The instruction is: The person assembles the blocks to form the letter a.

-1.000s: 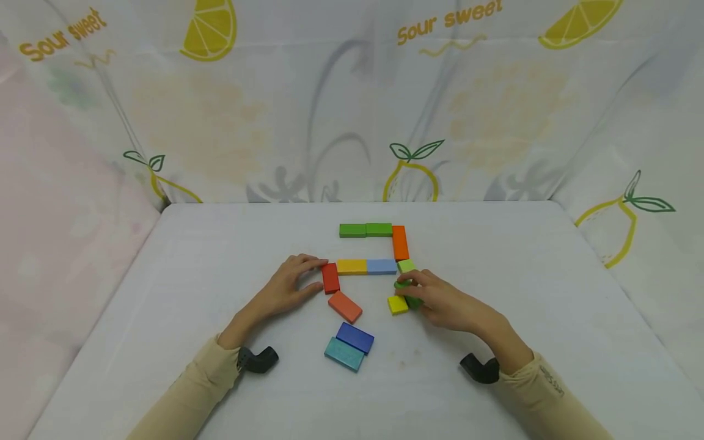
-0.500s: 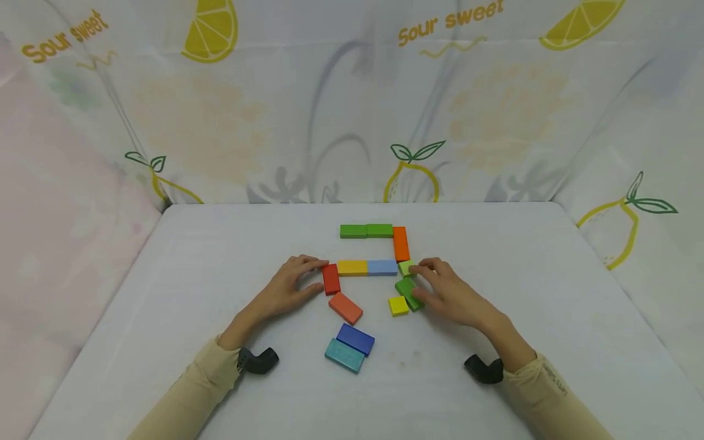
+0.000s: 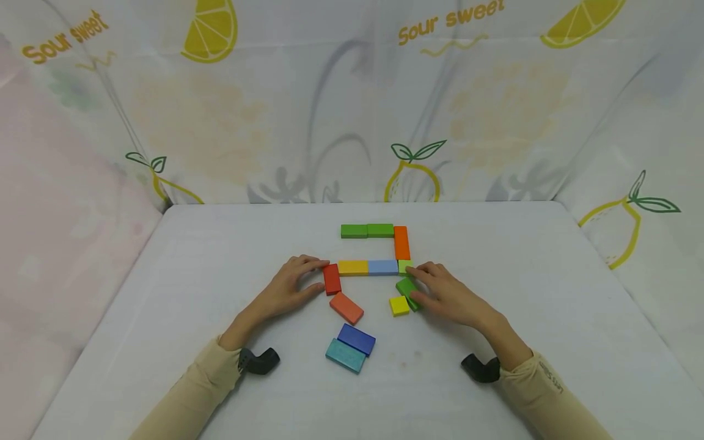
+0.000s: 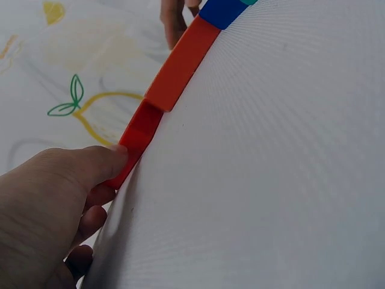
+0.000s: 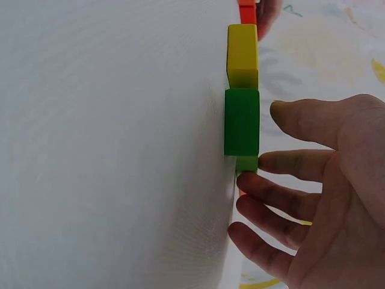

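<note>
On the white table, my left hand point(image 3: 288, 286) rests beside a red block point(image 3: 332, 279), its index fingertip and thumb at the block's left side. In the left wrist view, the thumb overlaps that block's end. My right hand point(image 3: 448, 293) presses a small lime-green block point(image 3: 404, 267) with its index fingertip, against the end of a light-blue block point(image 3: 382, 267). Its thumb lies by a tilted green block point(image 3: 407, 292), which the hand partly covers. In the right wrist view, the right fingers point(image 5: 289, 201) are spread and loosely bent. A yellow-orange block point(image 3: 353, 267) joins the light-blue one.
Two green blocks point(image 3: 367, 231) meet an orange block point(image 3: 402, 243) behind. A small yellow block point(image 3: 399, 306) stands by the tilted green one. Nearer lie a coral block point(image 3: 346, 308), a dark-blue block point(image 3: 356, 340) and a teal block point(image 3: 345, 355). Printed cloth point(image 3: 308, 110) hangs behind the table.
My right hand has let go of the green block and moved up to the lime-green one, which has straightened and slid left against the light-blue block. The left hand has stayed put.
</note>
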`<state>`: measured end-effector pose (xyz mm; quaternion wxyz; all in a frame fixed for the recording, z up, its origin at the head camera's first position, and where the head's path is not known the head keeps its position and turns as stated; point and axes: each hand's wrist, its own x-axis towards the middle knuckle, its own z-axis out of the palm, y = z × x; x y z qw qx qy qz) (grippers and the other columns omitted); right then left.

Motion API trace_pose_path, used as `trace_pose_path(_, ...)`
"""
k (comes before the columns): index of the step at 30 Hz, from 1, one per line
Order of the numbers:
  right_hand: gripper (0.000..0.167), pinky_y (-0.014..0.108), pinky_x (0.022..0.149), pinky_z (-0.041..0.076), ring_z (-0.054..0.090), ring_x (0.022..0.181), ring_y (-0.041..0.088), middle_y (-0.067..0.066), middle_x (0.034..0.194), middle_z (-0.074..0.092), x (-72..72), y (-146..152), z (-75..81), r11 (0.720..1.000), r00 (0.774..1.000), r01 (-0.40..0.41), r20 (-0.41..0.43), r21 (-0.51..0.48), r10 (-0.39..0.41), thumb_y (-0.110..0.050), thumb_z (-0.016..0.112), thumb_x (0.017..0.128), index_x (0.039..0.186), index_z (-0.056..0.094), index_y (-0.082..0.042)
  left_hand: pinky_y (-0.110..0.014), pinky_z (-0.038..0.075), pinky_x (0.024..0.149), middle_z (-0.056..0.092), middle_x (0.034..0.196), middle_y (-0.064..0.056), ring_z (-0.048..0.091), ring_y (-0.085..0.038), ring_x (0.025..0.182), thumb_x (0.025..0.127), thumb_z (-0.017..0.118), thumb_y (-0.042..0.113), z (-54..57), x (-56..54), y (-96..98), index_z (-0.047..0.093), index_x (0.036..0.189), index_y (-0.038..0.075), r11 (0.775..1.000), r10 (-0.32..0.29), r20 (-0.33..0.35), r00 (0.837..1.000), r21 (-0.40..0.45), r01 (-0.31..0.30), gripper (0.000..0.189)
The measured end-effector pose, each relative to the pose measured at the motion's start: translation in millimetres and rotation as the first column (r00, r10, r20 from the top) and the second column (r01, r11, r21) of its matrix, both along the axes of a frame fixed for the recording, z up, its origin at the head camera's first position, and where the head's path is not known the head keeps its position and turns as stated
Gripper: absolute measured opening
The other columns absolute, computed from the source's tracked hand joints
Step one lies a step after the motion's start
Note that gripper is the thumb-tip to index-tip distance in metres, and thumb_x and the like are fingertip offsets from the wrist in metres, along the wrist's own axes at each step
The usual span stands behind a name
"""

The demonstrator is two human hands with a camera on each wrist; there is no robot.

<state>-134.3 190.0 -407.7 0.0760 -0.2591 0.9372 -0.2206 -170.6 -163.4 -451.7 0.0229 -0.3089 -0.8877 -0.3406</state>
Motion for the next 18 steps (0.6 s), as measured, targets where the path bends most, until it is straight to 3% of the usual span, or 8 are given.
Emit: trace_pose_path(18, 0.046, 0.046, 0.099, 0.044, 0.052, 0.118, 0.026, 0.012, 0.128, 0.053, -1.1, 2.5, 4.2, 0.999, 0.999, -0.027, -0.019, -0.041, 0.026, -0.025, 0.055, 0.095, 0.137, 0.048, -0.006, -0.044, 0.042, 0.095, 0.06, 0.122, -0.006, 0.05, -0.022, 0.113, 0.087, 0.068, 0.021, -0.5, -0.2, -0.7, 0.056, 0.131, 0.012, 1.0, 0.0, -0.007, 1.0, 0.011, 0.0, 0.046)
